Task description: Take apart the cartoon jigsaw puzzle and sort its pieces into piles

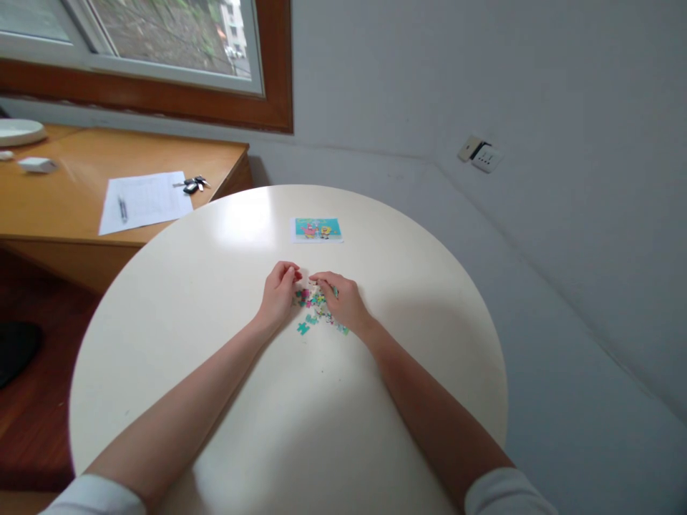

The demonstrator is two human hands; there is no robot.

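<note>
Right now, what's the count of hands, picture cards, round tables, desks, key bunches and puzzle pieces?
Left hand, right hand: 2
Picture card: 1
Round table: 1
Desk: 1
Key bunch: 1
Puzzle pieces: too crowded to count
Total, without pieces: 6

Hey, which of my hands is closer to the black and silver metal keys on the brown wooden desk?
Left. Your left hand is to the right of the keys and nearer you; your right hand is farther right, at small multicoloured puzzle pieces.

Readable text: none | picture card [318, 229] — markings too small | paper sheet [153, 200] — print too faint
</note>
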